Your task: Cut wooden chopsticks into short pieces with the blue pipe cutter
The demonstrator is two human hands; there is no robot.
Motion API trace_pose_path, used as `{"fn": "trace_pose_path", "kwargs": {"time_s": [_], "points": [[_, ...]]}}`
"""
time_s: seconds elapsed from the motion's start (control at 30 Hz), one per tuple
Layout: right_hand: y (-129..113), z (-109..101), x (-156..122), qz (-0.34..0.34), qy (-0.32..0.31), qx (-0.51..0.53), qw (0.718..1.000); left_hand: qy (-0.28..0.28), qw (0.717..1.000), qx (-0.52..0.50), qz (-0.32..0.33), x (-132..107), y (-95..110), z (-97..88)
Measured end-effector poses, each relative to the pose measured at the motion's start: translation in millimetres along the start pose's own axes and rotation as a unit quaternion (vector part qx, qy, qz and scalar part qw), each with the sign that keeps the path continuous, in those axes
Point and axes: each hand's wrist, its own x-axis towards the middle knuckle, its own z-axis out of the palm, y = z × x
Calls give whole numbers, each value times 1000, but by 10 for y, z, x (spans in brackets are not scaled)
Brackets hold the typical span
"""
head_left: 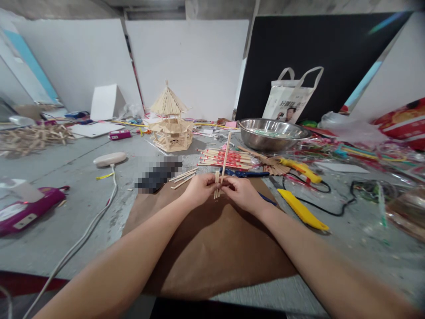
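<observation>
My left hand (pixel 199 188) and my right hand (pixel 241 191) meet above a brown paper sheet (pixel 206 248) and pinch the same few thin wooden sticks (pixel 225 155). One long stick stands nearly upright from my fingers; shorter ones poke out below them. Both hands are closed on the sticks. A few loose sticks (pixel 183 177) lie just left of my left hand, and blue-handled pliers (pixel 245 173) lie just beyond my right hand.
A wooden stick pavilion model (pixel 170 122) stands behind. Packs of chopsticks (pixel 229 158), a steel bowl (pixel 270 133), a yellow glue gun (pixel 300 168), a yellow knife (pixel 302 209), a white tote bag (pixel 292 97), a purple device (pixel 28 208) and a white cable (pixel 89 230) lie around.
</observation>
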Motion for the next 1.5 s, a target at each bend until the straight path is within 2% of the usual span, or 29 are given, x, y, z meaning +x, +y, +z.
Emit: {"fn": "trace_pose_path", "kwargs": {"time_s": [0.23, 0.4, 0.57, 1.0, 1.13, 1.27, 1.37, 1.5], "points": [[-20, 15, -14, -5, -10, -50, 999, 9, 1000, 6, -9, -19, 60, 10], [-33, 18, -18, -22, -12, -82, 996, 18, 1000, -3, 6, -31, 104, 17], [-52, 9, -21, -11, -24, -113, 993, 28, 999, -17, 23, -33, 79, 46], [-5, 42, -16, -30, -14, -116, 993, 49, 997, 54, 33, -26, -21, 83], [-9, 30, -22, -12, -21, -124, 992, 58, 995, 73, 24, -26, -29, 82], [-25, -4, -35, -2, -22, -136, 991, 55, 997, 43, 26, -34, 18, 74], [-38, -24, -31, -23, 19, -109, 994, 38, 999, 11, 27, -33, 57, 71], [-50, -13, -9, -30, 73, 16, 997, 28, 999, 26, 33, -35, 61, 69]]}}
